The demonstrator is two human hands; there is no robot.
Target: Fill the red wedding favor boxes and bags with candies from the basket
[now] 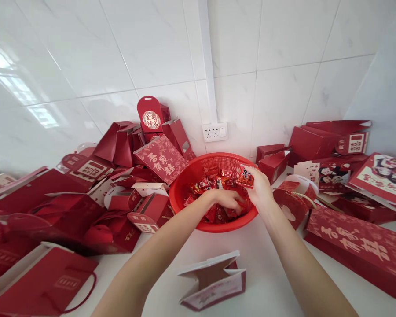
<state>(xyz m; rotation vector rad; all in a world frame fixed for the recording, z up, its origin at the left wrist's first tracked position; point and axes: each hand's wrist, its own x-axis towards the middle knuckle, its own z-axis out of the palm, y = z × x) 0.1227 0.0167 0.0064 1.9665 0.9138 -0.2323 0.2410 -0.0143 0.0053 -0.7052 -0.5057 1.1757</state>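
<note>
Open bag, packet in right hand

My left hand and right hand: both bare, ordinary build, slim. Fingers on the left partly hidden, tips can't be made out. Right: back of hand and thumb side visible, nails too small to read. Wrists bare too, narrow, clearly thinner than the arm behind them. Left forearm and right forearm: uncovered for the full length in view, smooth outline, slender near the wrist, widening steadily toward the elbow. Surface looks plain and even at this resolution; fine marks can't be judged. Both arms get cut off at the bottom edge.
</note>
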